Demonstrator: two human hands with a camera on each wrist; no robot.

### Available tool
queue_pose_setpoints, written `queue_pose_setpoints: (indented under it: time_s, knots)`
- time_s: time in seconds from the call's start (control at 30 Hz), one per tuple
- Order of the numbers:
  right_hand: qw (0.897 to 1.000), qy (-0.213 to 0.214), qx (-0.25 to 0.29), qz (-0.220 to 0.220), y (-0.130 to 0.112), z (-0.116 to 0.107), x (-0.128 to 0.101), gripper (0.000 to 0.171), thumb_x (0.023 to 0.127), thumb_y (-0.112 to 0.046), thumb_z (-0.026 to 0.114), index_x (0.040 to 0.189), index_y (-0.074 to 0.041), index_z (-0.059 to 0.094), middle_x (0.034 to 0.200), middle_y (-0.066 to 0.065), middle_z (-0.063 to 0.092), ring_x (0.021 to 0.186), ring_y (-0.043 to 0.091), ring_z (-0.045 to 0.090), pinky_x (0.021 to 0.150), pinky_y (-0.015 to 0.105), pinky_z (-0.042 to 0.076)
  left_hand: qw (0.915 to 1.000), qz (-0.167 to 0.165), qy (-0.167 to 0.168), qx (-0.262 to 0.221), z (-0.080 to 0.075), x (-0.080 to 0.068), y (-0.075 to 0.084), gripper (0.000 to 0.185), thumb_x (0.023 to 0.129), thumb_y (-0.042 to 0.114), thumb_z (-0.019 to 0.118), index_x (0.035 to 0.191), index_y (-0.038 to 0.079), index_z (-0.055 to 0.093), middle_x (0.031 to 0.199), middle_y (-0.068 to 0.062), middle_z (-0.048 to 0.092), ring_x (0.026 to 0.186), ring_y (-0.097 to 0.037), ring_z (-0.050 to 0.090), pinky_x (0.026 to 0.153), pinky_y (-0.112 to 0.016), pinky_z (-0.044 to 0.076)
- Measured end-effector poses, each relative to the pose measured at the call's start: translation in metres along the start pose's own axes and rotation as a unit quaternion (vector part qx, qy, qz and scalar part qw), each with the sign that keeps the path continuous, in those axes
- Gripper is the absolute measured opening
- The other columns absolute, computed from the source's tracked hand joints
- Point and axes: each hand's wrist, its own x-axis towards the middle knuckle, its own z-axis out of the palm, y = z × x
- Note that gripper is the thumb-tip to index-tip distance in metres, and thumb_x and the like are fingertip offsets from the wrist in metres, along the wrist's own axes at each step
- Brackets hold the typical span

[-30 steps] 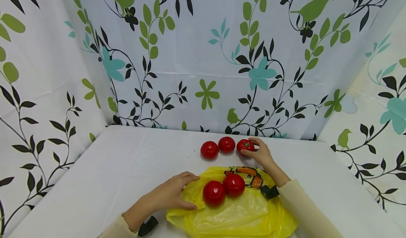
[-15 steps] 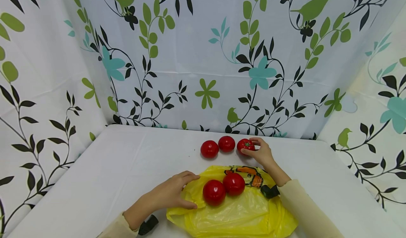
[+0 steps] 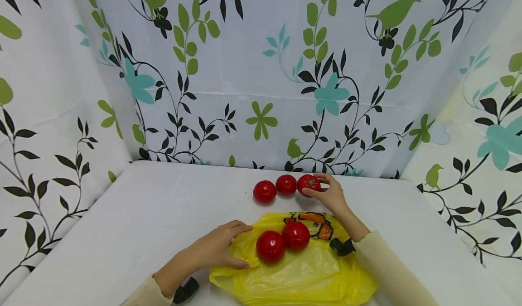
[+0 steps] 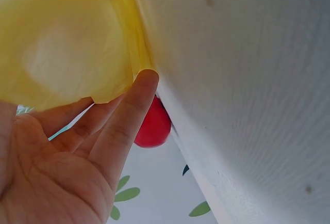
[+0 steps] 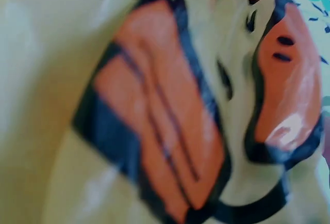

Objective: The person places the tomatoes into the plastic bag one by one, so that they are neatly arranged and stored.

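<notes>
At the back of the row, my right hand (image 3: pixel 334 198) holds a tomato (image 3: pixel 308 185) with a green stem end, thumb in front and fingers behind it. Two more tomatoes, the middle one (image 3: pixel 286 185) and the left one (image 3: pixel 264 191), sit beside it. A yellow plastic bag (image 3: pixel 310 274) lies nearer, and on top of it rest two tomatoes, one at left (image 3: pixel 271 247) and one at right (image 3: pixel 296 235). My left hand (image 3: pixel 218 247) lies at the bag's left edge with fingers spread; in the left wrist view its fingers (image 4: pixel 121 126) are extended against the yellow plastic.
A white table (image 3: pixel 163 215) carries everything. Patterned cloth (image 3: pixel 228 70) with leaves and birds encloses it at the back and both sides. Each wrist wears a small black device, the right one (image 3: pixel 341 247) over the bag and the left one (image 3: pixel 186 291) close over the table.
The head view has shifted slightly, so everything sits a little further left. The tomato in my right hand has moved slightly closer to the middle one. My left hand has kept its place at the bag.
</notes>
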Motion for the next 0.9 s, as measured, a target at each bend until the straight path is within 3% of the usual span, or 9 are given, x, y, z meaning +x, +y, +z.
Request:
queue_pose_setpoints:
  time_s: [0.3,0.5,0.9]
  knots:
    - [1.000,-0.008,0.004,-0.011,-0.012,0.001,-0.012,0.063,0.085,-0.029,0.077,0.137,-0.007,0.048,0.138,0.021,0.049,0.108,0.036,0.055,0.084,0.036,0.056,1.0000,0.004,0.004,0.000,0.000,-0.001,-0.003,0.080,0.076,0.050,0.080,0.139,0.008,0.053,0.137,-0.007,0.053,0.120,-0.025,0.053,0.100,-0.045,0.049]
    - [1.000,-0.008,0.014,-0.018,-0.018,-0.002,-0.020,0.062,0.085,-0.027,0.077,0.137,-0.009,0.048,0.138,0.019,0.050,0.107,0.035,0.057,0.085,0.036,0.057,0.9999,0.013,0.007,0.001,-0.002,0.001,-0.002,0.079,0.076,0.048,0.080,0.139,0.007,0.053,0.137,-0.008,0.053,0.120,-0.025,0.054,0.101,-0.044,0.048]
    - [0.999,-0.015,0.033,-0.034,-0.022,-0.001,-0.037,0.059,0.084,-0.024,0.078,0.134,-0.009,0.051,0.136,0.018,0.052,0.105,0.033,0.058,0.084,0.034,0.057,1.0000,0.000,0.000,-0.008,-0.001,0.002,-0.002,0.079,0.076,0.048,0.081,0.139,0.008,0.053,0.138,-0.008,0.052,0.121,-0.026,0.053,0.100,-0.046,0.048]
